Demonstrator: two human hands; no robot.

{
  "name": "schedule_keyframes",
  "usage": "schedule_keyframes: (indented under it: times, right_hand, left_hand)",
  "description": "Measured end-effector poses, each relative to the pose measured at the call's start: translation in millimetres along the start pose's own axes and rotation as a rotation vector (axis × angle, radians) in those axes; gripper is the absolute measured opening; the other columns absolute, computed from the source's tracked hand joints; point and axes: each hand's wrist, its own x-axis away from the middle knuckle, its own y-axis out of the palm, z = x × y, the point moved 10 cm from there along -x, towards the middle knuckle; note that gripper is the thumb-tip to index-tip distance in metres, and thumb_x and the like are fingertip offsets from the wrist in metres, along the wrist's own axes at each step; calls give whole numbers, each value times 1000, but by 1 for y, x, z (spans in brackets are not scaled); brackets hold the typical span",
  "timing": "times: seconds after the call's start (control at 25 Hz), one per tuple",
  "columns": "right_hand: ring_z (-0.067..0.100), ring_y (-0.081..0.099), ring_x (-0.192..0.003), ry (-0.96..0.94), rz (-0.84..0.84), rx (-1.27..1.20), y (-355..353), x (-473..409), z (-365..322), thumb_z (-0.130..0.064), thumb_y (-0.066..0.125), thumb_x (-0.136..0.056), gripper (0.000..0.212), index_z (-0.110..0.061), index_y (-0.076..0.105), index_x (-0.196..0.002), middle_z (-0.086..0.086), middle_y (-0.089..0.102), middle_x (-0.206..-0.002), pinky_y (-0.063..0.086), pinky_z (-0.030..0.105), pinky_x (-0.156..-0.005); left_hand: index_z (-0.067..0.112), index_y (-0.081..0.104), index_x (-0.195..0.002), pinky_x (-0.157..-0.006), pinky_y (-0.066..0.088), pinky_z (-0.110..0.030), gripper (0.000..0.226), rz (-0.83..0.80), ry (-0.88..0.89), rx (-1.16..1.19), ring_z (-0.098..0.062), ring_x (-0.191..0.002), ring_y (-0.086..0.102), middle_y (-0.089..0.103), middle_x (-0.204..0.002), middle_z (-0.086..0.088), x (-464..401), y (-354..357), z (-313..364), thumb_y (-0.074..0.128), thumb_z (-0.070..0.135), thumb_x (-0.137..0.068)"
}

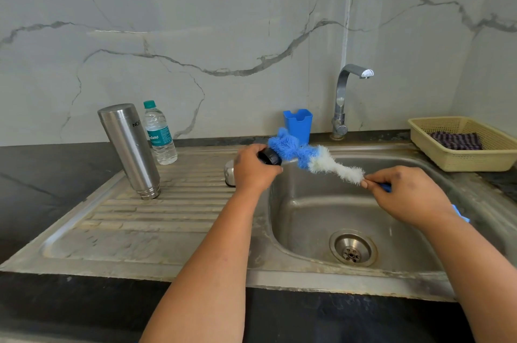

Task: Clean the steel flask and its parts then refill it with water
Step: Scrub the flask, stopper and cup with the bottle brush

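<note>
Wall: grey-veined marble behind sink.
Tabletop: black, around steel sink.
Flask: inverted on drainboard, left of basin.
Left hand: fingers closed on black cap.
Right hand: fingers gripping brush handle, bristles touching cap.

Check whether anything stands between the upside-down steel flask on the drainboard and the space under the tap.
Yes. The steel flask stands inverted on the drainboard at left, and the chrome tap is at right. Between them are the left hand holding a small black part, and the blue-and-white bottle brush held by the right hand.
</note>
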Motion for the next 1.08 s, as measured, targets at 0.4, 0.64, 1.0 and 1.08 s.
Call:
schedule_keyframes:
  times: [0.4,0.64,1.0,1.08]
  right_hand:
    - [16,63,-74,55,-47,-19,6,-1,7,-34,59,-93,20,-26,75,-101,-2,72,-82,55,39,-71]
    - [7,57,-65,79,-89,-75,5,0,14,-32,60,-93,19,-24,75,-102,-6,69,-79,49,29,-62]
    - [6,54,-59,131,-11,-152,-6,2,21,-32,61,-93,20,-24,74,-105,-12,63,-67,39,21,-52]
    - [8,58,-64,88,-44,-104,0,1,14,-33,60,-92,21,-25,74,-106,-9,67,-73,47,26,-58]
  left_hand:
    - [22,66,-117,-84,49,-24,61,-94,28,85,-12,-100,63,68,-111,4,1,12,3,92,21,-62]
    - [33,64,-112,-87,50,-28,53,-30,49,215,-9,-105,58,65,-115,10,-1,4,6,89,36,-65]
    - [10,59,-115,-83,51,-27,56,28,-230,642,-19,-103,65,69,-112,-6,-11,5,-25,89,19,-69]
    - [13,64,-108,-93,54,-38,47,-7,-252,660,-23,-104,66,71,-108,-7,-11,10,-29,89,20,-68]
